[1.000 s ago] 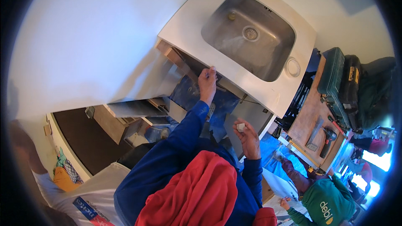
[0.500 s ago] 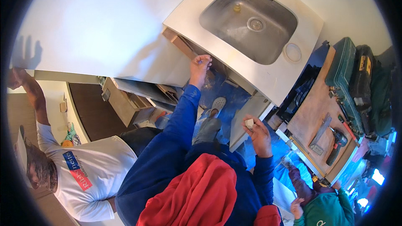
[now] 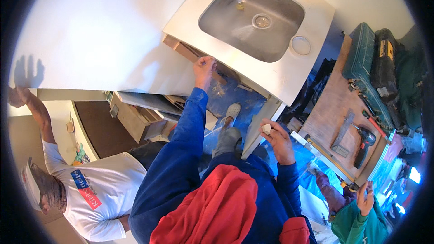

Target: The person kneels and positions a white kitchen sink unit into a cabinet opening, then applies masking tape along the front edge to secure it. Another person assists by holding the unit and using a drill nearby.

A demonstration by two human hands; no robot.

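Observation:
My left hand (image 3: 203,73) reaches out to the front edge of the pale countertop (image 3: 181,20), with its fingers pinched together. Whatever may be between those fingertips is too small to make out. Closer to my body, my right hand (image 3: 281,144) grips a small off-white block (image 3: 266,129) between thumb and fingers. Set into the countertop is a steel sink (image 3: 235,27) with a round drain (image 3: 261,21). A white ring-shaped piece (image 3: 299,45) lies on the countertop beside the sink's right corner.
To the right, a wooden work surface (image 3: 323,113) bears a square (image 3: 343,135), a drill (image 3: 365,144) and a green tool case (image 3: 361,54). A white-shirted co-worker (image 3: 101,194) stands left, one hand at the wall; another in green (image 3: 361,223) is lower right. Cabinet parts (image 3: 140,119) stand left.
The countertop and sink have shifted left and slightly up in view. The green-sleeved co-worker has raised a hand. My left hand stays by the countertop edge; my right still grips the block.

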